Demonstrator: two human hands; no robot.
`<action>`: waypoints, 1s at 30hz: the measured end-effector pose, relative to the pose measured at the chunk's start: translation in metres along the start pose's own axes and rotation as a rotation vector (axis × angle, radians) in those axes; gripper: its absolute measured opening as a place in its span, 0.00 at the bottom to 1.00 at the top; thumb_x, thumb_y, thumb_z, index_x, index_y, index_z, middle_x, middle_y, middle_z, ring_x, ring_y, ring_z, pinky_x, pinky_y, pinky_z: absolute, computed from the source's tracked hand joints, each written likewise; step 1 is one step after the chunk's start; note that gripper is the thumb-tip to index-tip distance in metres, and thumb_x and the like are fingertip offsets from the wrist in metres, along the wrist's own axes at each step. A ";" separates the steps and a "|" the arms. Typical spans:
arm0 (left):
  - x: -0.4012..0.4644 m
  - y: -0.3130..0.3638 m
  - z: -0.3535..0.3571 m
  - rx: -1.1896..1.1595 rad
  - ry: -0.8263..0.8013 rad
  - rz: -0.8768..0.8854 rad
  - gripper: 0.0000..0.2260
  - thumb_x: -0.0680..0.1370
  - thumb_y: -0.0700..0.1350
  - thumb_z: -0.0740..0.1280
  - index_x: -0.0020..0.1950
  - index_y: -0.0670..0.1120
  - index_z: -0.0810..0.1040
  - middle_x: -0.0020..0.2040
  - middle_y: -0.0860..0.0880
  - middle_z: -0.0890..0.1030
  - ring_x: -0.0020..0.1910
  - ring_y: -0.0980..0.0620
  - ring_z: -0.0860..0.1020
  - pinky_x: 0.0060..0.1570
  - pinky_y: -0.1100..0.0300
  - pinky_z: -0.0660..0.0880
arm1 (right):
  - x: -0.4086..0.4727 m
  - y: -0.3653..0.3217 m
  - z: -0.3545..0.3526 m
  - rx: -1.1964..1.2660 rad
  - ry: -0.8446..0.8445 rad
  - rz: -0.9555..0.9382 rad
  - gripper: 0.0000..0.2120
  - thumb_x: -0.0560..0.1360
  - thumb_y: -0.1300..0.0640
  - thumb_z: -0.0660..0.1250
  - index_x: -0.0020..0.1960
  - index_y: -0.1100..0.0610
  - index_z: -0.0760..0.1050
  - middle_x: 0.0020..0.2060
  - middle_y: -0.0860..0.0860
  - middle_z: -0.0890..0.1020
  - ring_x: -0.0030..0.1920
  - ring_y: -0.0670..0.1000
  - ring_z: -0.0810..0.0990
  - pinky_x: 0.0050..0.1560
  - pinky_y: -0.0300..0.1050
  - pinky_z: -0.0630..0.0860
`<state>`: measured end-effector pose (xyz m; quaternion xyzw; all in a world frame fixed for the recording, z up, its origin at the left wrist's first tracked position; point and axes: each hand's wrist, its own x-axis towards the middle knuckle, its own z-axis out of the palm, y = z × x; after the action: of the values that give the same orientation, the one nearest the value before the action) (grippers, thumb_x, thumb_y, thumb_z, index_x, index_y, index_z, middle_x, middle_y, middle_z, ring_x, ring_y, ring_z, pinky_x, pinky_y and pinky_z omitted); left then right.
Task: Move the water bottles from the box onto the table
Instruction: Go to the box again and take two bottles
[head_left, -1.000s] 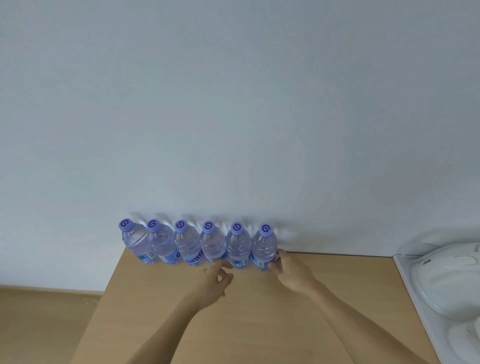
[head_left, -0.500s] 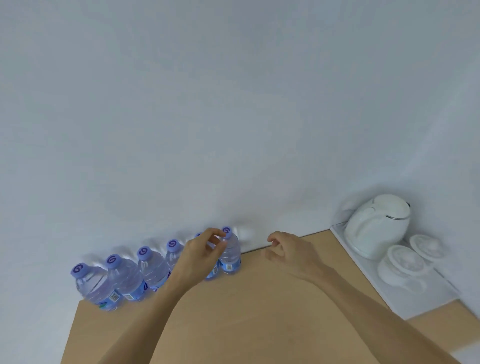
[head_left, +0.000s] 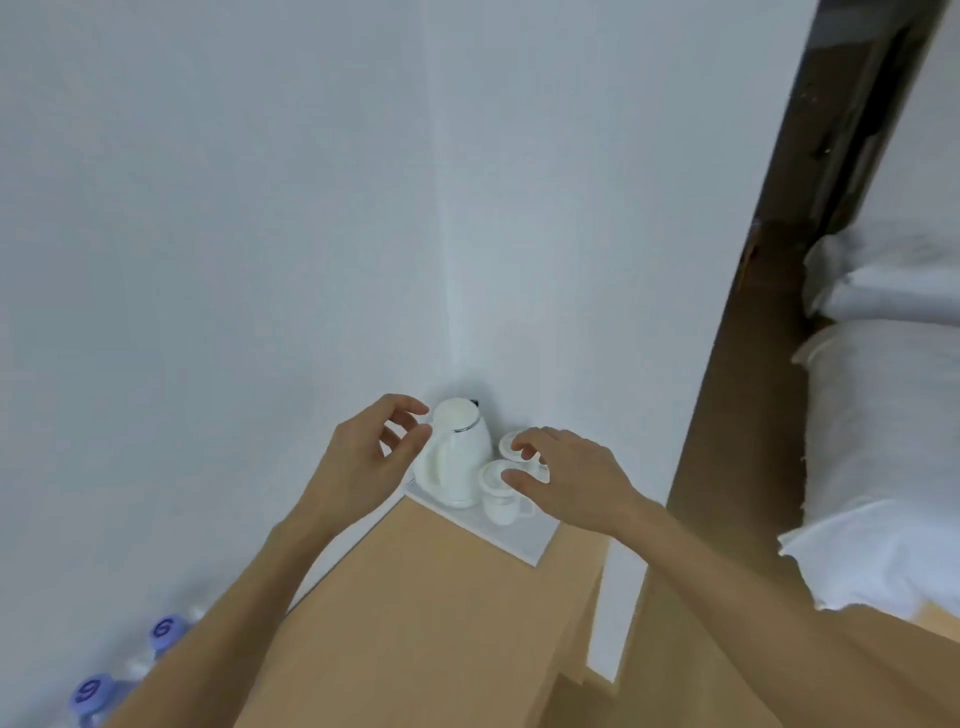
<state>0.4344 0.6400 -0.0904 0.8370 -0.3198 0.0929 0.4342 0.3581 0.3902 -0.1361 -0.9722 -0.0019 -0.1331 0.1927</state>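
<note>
Only two purple-capped water bottles show now, one (head_left: 165, 631) and another (head_left: 91, 693), at the bottom left against the wall on the wooden table (head_left: 415, 623); my left forearm hides the others. My left hand (head_left: 371, 462) hovers in mid-air with fingers apart and holds nothing. My right hand (head_left: 566, 475) is also raised, fingers spread, holding nothing. Both hands float in front of the far corner of the table. No box is in view.
A white kettle (head_left: 457, 454) and two lidded white cups (head_left: 501, 491) stand on a white tray (head_left: 514, 535) in the table's far corner. A dark door frame (head_left: 753, 364) and a bed with white pillows (head_left: 883, 441) lie to the right.
My view has swung to the right, so the bottle row slid to the bottom left. Both hands left the bottles and lifted, holding nothing, toward the kettle corner.
</note>
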 end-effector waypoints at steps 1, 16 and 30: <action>0.013 0.016 0.014 -0.013 -0.018 0.041 0.05 0.77 0.52 0.67 0.53 0.60 0.75 0.46 0.62 0.78 0.40 0.56 0.79 0.38 0.70 0.73 | -0.009 0.016 -0.015 -0.015 0.030 0.023 0.19 0.76 0.35 0.59 0.62 0.44 0.70 0.54 0.38 0.76 0.53 0.43 0.75 0.51 0.44 0.70; 0.143 0.285 0.267 -0.145 -0.170 0.392 0.06 0.79 0.53 0.64 0.54 0.56 0.76 0.47 0.61 0.78 0.40 0.57 0.78 0.36 0.68 0.70 | -0.144 0.262 -0.252 -0.272 0.314 0.330 0.19 0.76 0.36 0.61 0.61 0.45 0.71 0.50 0.39 0.76 0.46 0.42 0.74 0.47 0.42 0.77; 0.286 0.354 0.424 -0.070 -0.175 0.491 0.06 0.78 0.56 0.64 0.54 0.58 0.74 0.47 0.62 0.76 0.42 0.57 0.78 0.41 0.66 0.74 | -0.114 0.444 -0.316 -0.351 0.343 0.461 0.18 0.76 0.35 0.60 0.60 0.44 0.70 0.50 0.41 0.77 0.45 0.42 0.74 0.44 0.40 0.69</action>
<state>0.3877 0.0281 0.0125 0.7237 -0.5525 0.1117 0.3980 0.1910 -0.1338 -0.0508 -0.9289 0.2734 -0.2458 0.0451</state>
